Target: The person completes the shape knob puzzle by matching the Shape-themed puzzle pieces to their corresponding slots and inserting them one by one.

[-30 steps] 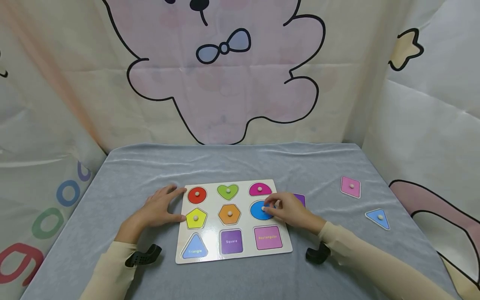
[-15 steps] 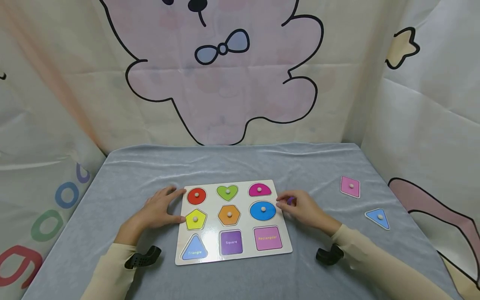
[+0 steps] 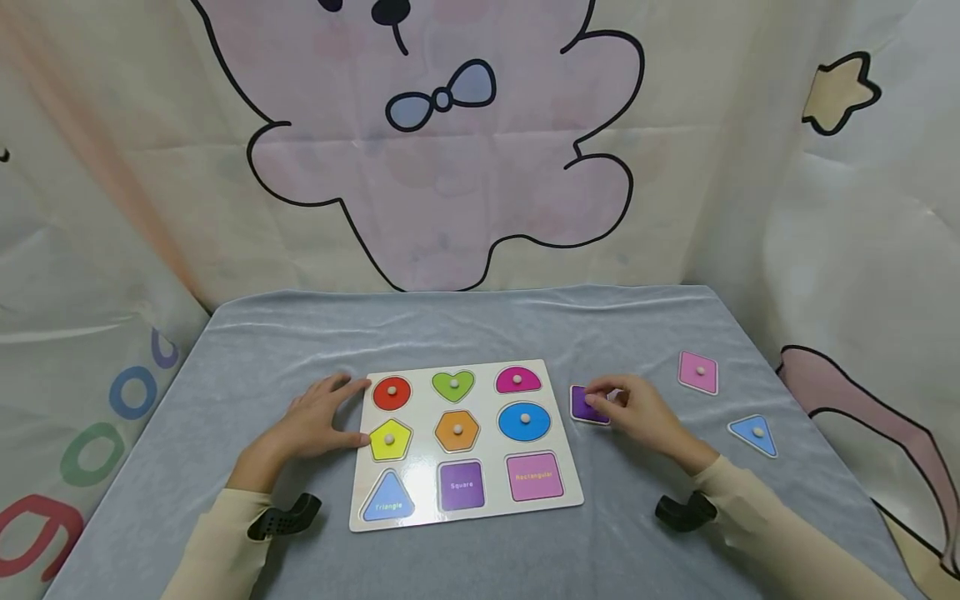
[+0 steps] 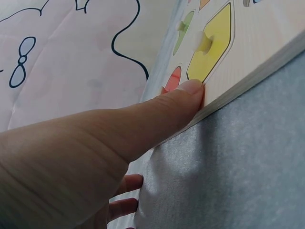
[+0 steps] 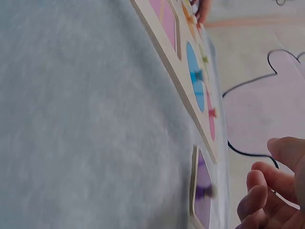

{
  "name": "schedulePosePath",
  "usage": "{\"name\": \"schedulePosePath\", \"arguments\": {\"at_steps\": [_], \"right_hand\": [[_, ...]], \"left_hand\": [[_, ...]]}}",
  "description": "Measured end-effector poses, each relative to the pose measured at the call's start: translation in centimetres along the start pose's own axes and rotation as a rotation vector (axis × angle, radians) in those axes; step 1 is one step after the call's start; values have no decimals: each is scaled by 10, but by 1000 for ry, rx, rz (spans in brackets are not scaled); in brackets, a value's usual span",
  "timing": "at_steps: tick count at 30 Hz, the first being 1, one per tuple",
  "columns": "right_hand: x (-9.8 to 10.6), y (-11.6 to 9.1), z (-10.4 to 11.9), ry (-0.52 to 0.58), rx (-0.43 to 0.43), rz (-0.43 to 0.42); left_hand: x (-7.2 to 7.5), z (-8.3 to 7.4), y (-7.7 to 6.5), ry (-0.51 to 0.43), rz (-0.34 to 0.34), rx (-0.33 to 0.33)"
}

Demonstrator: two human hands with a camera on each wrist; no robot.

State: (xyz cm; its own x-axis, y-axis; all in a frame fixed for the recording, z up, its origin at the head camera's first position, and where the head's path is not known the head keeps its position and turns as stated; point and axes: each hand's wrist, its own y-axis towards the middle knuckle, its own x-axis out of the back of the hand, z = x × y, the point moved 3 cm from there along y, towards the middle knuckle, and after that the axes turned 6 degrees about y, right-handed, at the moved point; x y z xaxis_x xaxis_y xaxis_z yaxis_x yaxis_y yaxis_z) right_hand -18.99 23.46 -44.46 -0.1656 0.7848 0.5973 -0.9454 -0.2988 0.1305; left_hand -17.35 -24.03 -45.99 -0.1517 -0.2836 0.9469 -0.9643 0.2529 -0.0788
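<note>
A white wooden peg puzzle board point(image 3: 495, 458) lies mid-table. My left hand point(image 3: 315, 417) is at its left edge, fingers extended; the thumb point(image 4: 167, 109) touches the rim beside the yellow pentagon point(image 4: 217, 40). To the board's right lies a purple square puzzle piece point(image 3: 579, 403) with a knob. Above it hovers my right hand point(image 3: 641, 412), thumb and fingers loosely bent. In the right wrist view these fingers point(image 5: 255, 200) are apart from the piece's knob point(image 5: 207, 192). Seated in the board are several knobbed shapes, among them the blue oval point(image 3: 513, 429) and red circle point(image 3: 382, 396).
Farther right lie a pink knobbed piece point(image 3: 698, 379) and a blue triangle piece point(image 3: 750, 435). The board's front row shows recesses marked Triangle point(image 3: 388, 492), Square point(image 3: 461, 496) and Rectangular point(image 3: 534, 492). Grey cloth point(image 3: 450, 325) covers the table, with printed curtains around it.
The right hand has left the blue oval's knob and moved right, to over the purple square piece, which shows more fully. The left hand has stayed at the board's edge.
</note>
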Motion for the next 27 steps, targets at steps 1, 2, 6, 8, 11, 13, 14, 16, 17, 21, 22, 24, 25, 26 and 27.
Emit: {"name": "schedulePosePath", "arguments": {"at_steps": [1,2,6,8,11,13,14,16,17,21,22,24,25,26,27], "right_hand": [[3,-1,-1,7,-2,-3],[6,-3,-2,10,-1,-11],[19,-10,-6,-6,5,-58],[25,-13,-6,-32,10,-85],[35,-19,-7,-65,2,-110],[41,-24,-8,-79,0,-121],[44,-26,-9,-84,0,-127],[50,-32,-12,-84,-2,-141],[54,-34,-14,-77,-1,-148],[66,-44,-23,-79,-16,-175],[69,-46,-24,-78,-17,-180],[75,-51,-28,-80,-30,-188],[78,-53,-30,-83,-34,-192],[82,-55,-32,-89,-40,-198],[85,-57,-34,-94,-44,-205]], "left_hand": [[1,0,0,-1,4,1],[2,0,0,-1,8,0],[5,0,0,-2,18,0],[6,0,0,-2,22,0],[9,0,0,-5,30,3],[9,1,-1,-7,30,5],[9,0,-2,-7,29,6],[8,0,-3,-8,27,7],[7,0,-4,-8,25,7],[6,-2,-6,-8,21,9],[5,-2,-7,-8,21,10],[5,-3,-8,-5,19,11],[5,-3,-9,-4,18,11],[5,-4,-9,-4,17,11],[5,-4,-9,-4,16,10]]}}
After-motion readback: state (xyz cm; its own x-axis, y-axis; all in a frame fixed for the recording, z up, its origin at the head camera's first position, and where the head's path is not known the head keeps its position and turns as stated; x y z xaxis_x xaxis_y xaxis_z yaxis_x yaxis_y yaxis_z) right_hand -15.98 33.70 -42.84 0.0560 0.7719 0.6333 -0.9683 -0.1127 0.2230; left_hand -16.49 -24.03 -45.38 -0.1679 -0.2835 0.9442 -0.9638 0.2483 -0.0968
